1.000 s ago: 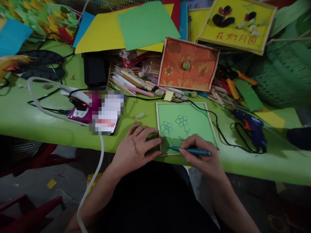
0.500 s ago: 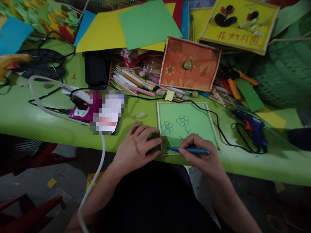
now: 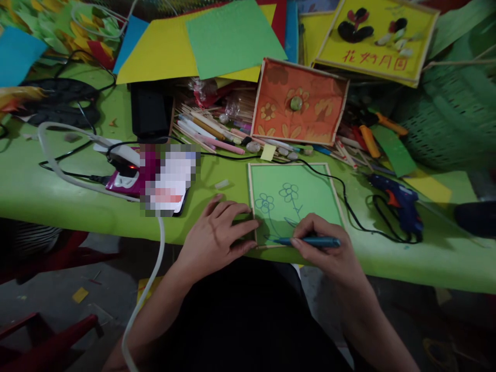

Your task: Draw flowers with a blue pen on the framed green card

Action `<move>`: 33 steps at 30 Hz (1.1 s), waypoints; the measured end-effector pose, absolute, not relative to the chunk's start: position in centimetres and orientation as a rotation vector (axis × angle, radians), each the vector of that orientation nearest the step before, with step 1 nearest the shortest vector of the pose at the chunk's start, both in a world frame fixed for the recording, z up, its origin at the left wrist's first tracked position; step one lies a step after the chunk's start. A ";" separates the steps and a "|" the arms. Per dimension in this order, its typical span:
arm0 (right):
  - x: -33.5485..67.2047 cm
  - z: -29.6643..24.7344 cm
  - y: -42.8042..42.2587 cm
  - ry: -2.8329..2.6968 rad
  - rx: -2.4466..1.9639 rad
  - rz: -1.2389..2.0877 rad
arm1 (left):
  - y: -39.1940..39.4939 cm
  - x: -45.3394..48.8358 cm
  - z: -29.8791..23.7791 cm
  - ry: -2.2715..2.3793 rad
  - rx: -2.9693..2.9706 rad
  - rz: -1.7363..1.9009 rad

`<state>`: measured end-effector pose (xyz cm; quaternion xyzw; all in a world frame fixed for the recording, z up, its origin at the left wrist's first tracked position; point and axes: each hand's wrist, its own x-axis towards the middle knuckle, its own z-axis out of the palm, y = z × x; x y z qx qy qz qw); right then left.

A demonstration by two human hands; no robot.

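A green sheet of paper (image 3: 313,191) edged with thin wooden sticks lies at the table's front edge, with two flowers drawn on it in dark outline. My right hand (image 3: 323,243) is closed round a blue-green marker (image 3: 284,241), its tip on the lower left of the sheet where a short line shows. My left hand (image 3: 220,232) lies with fingers apart at the sheet's left edge, fingertips on the stick border. Part of the drawing's lower right is hidden behind my right hand.
A blue glue gun (image 3: 399,204) lies right of the sheet, its black cord curving past the sheet. To the left are a phone (image 3: 170,178) and a purple power strip (image 3: 120,181). Pens, sticks and an orange framed picture (image 3: 310,121) lie behind; a green basket (image 3: 445,119) stands right.
My right hand and the marker have moved slightly right along the sheet, and a short line now shows at the lower left. My left hand stays at the sheet's edge.
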<state>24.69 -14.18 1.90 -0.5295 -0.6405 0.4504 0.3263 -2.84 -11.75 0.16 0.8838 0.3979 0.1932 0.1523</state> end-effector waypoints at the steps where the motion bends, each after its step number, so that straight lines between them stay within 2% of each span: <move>1: 24.8 1.9 -14.2 -1.672 -1.394 1.183 | -11.7 -2.9 0.1 1.140 2.538 0.560; 33: 26.7 -0.1 -14.9 -1.514 -1.382 1.080 | -11.6 -2.8 0.0 1.123 2.564 0.595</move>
